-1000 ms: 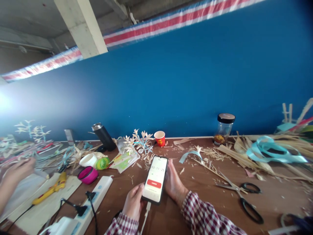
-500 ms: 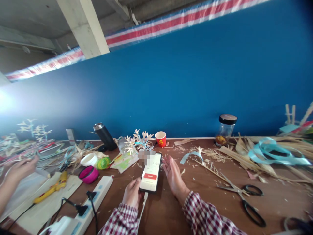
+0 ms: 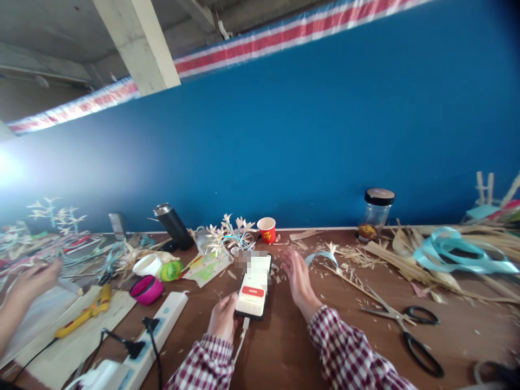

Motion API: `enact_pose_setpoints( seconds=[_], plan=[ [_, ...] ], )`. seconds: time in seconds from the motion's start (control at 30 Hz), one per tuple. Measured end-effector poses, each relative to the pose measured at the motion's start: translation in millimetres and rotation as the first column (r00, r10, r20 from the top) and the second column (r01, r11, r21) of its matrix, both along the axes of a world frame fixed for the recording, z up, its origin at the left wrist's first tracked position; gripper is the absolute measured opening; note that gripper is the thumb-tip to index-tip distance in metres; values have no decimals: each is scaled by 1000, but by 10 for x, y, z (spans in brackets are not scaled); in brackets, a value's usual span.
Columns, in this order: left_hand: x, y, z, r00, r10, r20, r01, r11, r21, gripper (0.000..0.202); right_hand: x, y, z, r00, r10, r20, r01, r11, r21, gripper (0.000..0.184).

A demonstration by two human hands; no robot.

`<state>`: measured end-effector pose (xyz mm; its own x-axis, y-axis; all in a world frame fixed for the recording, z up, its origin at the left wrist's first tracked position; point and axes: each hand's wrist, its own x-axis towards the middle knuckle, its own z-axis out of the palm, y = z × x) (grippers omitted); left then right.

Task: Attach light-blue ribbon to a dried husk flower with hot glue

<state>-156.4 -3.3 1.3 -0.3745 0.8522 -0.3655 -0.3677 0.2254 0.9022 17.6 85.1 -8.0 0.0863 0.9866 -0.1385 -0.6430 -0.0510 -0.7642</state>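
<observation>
My left hand (image 3: 223, 318) grips the lower left edge of a smartphone (image 3: 252, 295), whose lit screen shows a red button; part of the screen is blurred out. A white charging cable (image 3: 242, 337) runs from the phone's bottom edge. To the right of the phone, apart from it, my right hand (image 3: 299, 279) is open with its fingers stretched forward and holds nothing. Close beyond that hand lie a short piece of light blue ribbon (image 3: 324, 255) and a thin stick (image 3: 353, 280). Black-handled scissors (image 3: 400, 318) rest opened on the brown table (image 3: 284, 357).
A power strip (image 3: 162, 327), a yellow glue gun (image 3: 87, 314) and a pink bowl-like item (image 3: 146, 290) are at left, where another person's hand (image 3: 34, 284) works. Behind stand a black flask (image 3: 174, 226), a red paper cup (image 3: 267, 231) and a glass jar (image 3: 376, 214). Blue ribbon (image 3: 455, 252) lies right.
The phone and my left hand have shifted slightly right. My right hand has moved right and a little farther forward, widening its gap from the phone.
</observation>
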Motion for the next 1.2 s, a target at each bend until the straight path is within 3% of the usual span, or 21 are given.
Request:
enact_pose_setpoints(
  seconds=[0.3, 0.53, 0.73, 0.97, 1.2],
  plan=[
    [83, -35, 39, 999, -37, -6, 37, 999, 7, 24, 14, -15, 43, 998, 43, 54, -43, 999, 4, 49],
    [138, -36, 39, 999, -31, -8, 31, 1000, 3, 23, 75, 58, 84, 956, -47, 290, -10, 982, 189, 40],
    [181, -17, 40, 1000, -28, 9, 28, 1000, -4, 22, 115, 163, 36, 921, -9, 389, -72, 978, 194, 42],
    [228, 5, 23, 1000, -9, -8, 9, 1000, 27, 21, 102, 178, -31, 921, -12, 390, -72, 977, 201, 43],
    [204, 41, 15, 999, -21, -47, 20, 1000, -25, 16, 103, 186, -35, 883, -10, 469, -94, 976, 197, 50]
  ],
)
